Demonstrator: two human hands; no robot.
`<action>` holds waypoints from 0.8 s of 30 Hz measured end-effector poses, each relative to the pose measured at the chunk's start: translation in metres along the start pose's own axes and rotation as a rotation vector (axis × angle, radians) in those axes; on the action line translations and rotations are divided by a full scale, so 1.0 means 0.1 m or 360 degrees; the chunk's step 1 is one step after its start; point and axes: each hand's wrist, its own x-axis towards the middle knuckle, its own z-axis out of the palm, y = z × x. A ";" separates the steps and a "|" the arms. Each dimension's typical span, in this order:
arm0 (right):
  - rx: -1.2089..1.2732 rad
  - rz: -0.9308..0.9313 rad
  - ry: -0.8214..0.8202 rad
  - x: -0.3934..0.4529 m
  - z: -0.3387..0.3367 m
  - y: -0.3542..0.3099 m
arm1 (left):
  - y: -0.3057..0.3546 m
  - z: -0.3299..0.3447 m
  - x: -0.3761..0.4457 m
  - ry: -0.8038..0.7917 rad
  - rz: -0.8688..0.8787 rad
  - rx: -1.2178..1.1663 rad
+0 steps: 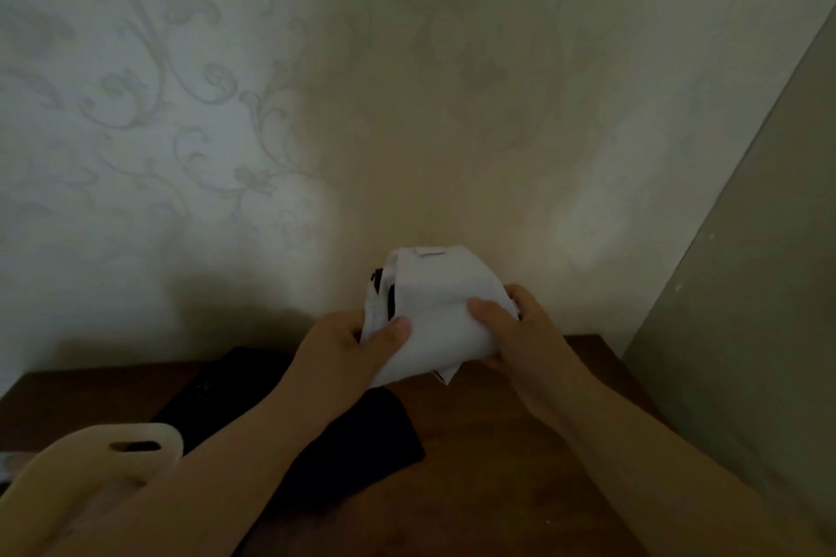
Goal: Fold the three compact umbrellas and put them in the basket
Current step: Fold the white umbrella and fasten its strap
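A pale wall (pixel 407 81) with a faint swirl pattern fills most of the view, dim and partly in shadow. Below it stands a brown wooden table (pixel 520 443). On the table, under the left forearm, lies a black umbrella (pixel 362 448), flat and dark, its details hard to make out. At the lower left is the cream rim of a basket (pixel 90 457) with a slot handle. Held above the table near the wall is a white umbrella (pixel 434 308), bunched up. The left hand (pixel 348 344) grips its left side with the thumb on top; the right hand (pixel 520 330) clasps its right side.
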 end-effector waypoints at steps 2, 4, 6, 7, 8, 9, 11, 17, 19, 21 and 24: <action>0.0137 0.0233 -0.0106 0.00 -0.03 -0.06 | 0.01 -0.01 0.00 0.0083 0.0128 0.0150; 0.0220 0.0390 -0.0164 -0.02 -0.07 -0.11 | 0.02 0.00 -0.02 0.0162 0.0261 0.0311; 0.0219 0.0341 -0.0121 -0.03 -0.09 -0.12 | 0.05 -0.01 -0.05 0.0152 0.0320 0.0413; 0.0176 0.0255 -0.0085 -0.03 -0.08 -0.12 | 0.06 0.00 -0.04 0.0098 0.0310 0.0378; 0.0129 0.0158 -0.0041 -0.03 -0.08 -0.12 | 0.07 -0.01 -0.02 0.0001 0.0259 0.0280; 0.0090 0.0068 -0.0007 -0.04 -0.06 -0.11 | 0.10 -0.03 0.01 -0.0123 0.0175 0.0158; -0.0008 -0.0092 0.0029 -0.06 -0.04 -0.11 | 0.20 -0.06 0.07 -0.0375 -0.0037 0.0044; -0.0298 -0.0462 -0.0119 -0.12 -0.04 -0.13 | 0.21 -0.04 0.15 -0.0532 -0.0283 0.0242; -0.0287 -0.0494 -0.0157 -0.12 -0.06 -0.13 | 0.18 -0.04 0.14 -0.0547 -0.0292 0.0090; -0.0303 -0.0479 -0.0202 -0.12 -0.09 -0.12 | 0.18 -0.02 0.10 -0.0536 -0.0285 -0.0020; -0.0181 -0.0250 -0.0226 -0.09 -0.12 -0.13 | 0.21 0.02 0.04 -0.0365 -0.0164 -0.0044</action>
